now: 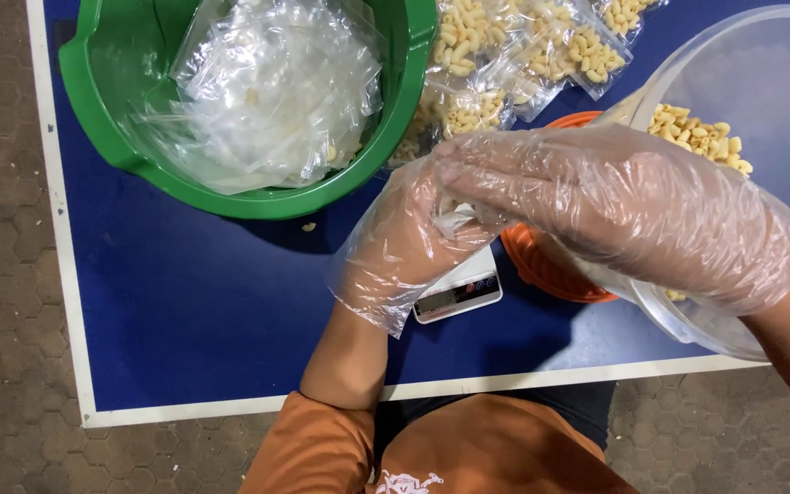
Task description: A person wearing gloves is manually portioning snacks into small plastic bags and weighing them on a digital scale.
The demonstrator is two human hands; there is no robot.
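Item 1: green tub (pixel 102 101), far-left part of the blue counter (pixel 194 311). Contents: heap of empty clear bags (pixel 276 91), crumpled, w/ a few pale nuts among them.

Item 2: clear bowl (pixel 761 82), right side of counter, tilted, running off the right edge of view. Contents: pale peeled nuts (pixel 697 133), heaped against the near wall.

Item 3: orange lid (pixel 550 270), under and just beside the bowl, mostly covered by the hands.

Item 4: filled bags (pixel 514 55), far edge of counter, betw. tub and bowl. Sealed clear packs of the same nuts, approx. half a dozen, overlapping.

Item 5: small white scale (pixel 459 291), near the middle of counter, display facing the near edge. Upper part hidden under the left hand.

Item 6: loose nut (pixel 308 226), on counter just beside the tub's near rim.

Left hand (pixel 404 247): clear throwaway glove, over the scale, fingers closed round a small clear bag (pixel 454 220) that sits above the scale; bag contents can't be told.

Right hand (pixel 614 197): same glove type, fingers straight and together, tips meeting the small bag at the left hand. Whether it grips anything can't be told; palm faces down.

Counter has a white border; paved floor (pixel 2 274) beyond its left and near edges.
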